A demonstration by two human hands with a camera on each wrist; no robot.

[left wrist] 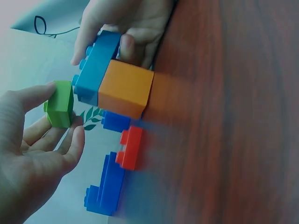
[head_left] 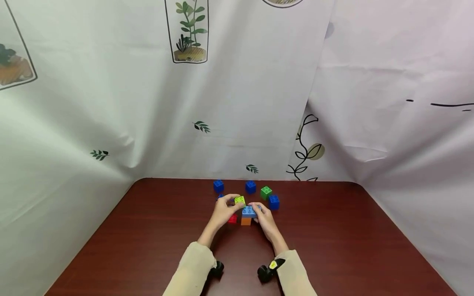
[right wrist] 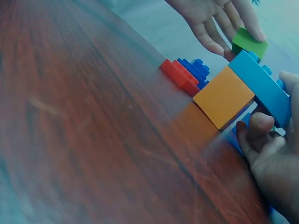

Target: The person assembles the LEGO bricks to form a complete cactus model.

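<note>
Blocks fill the middle of this scene. A lime block (head_left: 240,200) sits raised off the bench (head_left: 333,238), pinched between the thumb and fingers of the left hand (head_left: 224,210). It is just beside and above the left end of a light blue block (head_left: 249,212); whether the two touch cannot be told. The light blue block rests studs up on an orange block (head_left: 246,221), which stands on the bench, and overhangs it to the right. There the right hand (head_left: 265,218) grips the overhanging end, thumb and fingers curled round it.

A red block (head_left: 232,219) lies on the bench to the left of the orange one, partly hidden by the left hand. Farther back stand a blue block (head_left: 218,186), a second blue block (head_left: 250,187), a green block (head_left: 266,193) and, nearer the right hand, another blue block (head_left: 274,202). Behind the bench hangs a pale cloth (head_left: 244,98) printed with leaves and potted plants.
</note>
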